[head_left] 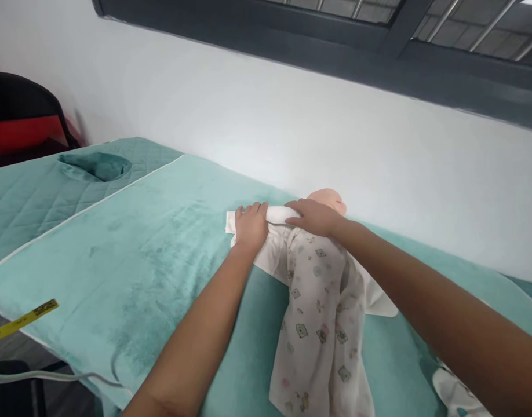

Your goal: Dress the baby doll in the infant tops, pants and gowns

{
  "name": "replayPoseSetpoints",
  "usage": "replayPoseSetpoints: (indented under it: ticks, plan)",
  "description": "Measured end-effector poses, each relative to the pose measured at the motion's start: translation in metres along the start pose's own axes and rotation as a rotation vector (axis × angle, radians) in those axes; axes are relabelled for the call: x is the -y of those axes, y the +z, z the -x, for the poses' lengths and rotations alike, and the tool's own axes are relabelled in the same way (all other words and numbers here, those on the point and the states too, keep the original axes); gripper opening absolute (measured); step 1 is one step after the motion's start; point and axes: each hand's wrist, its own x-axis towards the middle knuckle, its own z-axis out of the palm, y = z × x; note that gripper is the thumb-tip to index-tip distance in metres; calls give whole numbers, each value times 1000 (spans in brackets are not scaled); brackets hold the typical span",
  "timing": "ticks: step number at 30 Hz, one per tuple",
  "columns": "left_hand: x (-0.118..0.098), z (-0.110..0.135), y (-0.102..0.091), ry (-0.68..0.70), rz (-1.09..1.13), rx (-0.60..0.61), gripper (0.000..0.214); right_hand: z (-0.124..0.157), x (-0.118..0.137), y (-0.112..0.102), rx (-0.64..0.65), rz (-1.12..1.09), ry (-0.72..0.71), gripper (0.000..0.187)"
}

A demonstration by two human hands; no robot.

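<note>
A baby doll lies on the teal bed cover [161,231], its bare head [327,198] near the wall. White cloth with small printed animals [318,313] covers its body and spreads toward me. My left hand [251,225] is closed round a smooth white sleeve [278,214], and the pale cuff end [230,222] pokes out to its left. At the sleeve's other end, by the doll's head, my right hand [314,218] grips the white fabric with curled fingers. What lies inside the sleeve is hidden.
A white wall and dark window frame [292,35] run behind the bed. To the left are a quilted cover with a face hole [96,166] and a black-and-red chair [25,116]. A yellow strip [22,322] and a cable [53,376] are at lower left. Printed cloth [457,394] lies lower right.
</note>
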Motion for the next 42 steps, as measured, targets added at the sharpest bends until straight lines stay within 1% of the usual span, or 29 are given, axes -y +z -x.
replayPoseSetpoints:
  ticks: [2,4,7,10,12,15,17,20,22,24,26,29,32,35,38,40,42]
  plan:
    - [3,0,2,-49,-17,0,41,5,-10,7,-41,-129,33,38]
    - [5,1,4,-86,-26,2,41,16,-21,13,-120,-253,94,38]
    - [4,2,6,-112,-35,-11,44,43,-36,28,-298,-477,198,42]
    - [3,3,7,-130,-51,-1,46,73,-52,57,-493,-651,321,45]
    - [2,4,7,-141,-73,8,47,92,-66,82,-596,-617,394,46]
    - [-1,5,6,-154,-106,13,49,114,-86,113,-687,-391,425,47]
    - [-3,6,6,-162,-123,-10,50,124,-97,125,-753,-313,490,47]
    - [-8,8,4,-201,-142,-55,50,131,-108,129,-893,-361,700,48]
    - [-10,9,4,-231,-149,-56,51,131,-111,127,-892,-403,753,48]
    - [-12,10,3,-236,-156,-55,51,131,-112,125,-835,-427,737,48]
    - [-14,11,2,-211,-172,-79,50,130,-113,124,-806,-453,752,48]
    - [-15,13,1,-153,-196,-122,51,128,-114,125,-805,-493,817,47]
    - [-14,14,1,-117,-204,-116,55,126,-115,125,-797,-489,838,46]
    - [-10,15,1,-107,-193,-122,54,126,-114,124,-797,-485,837,45]
    - [-9,18,0,-124,-155,-186,52,127,-111,121,-782,-489,835,44]
    - [-14,21,-2,-133,-119,-230,53,127,-109,119,-771,-486,838,43]
    - [-28,23,-8,-119,-59,-240,54,128,-108,117,-766,-488,845,42]
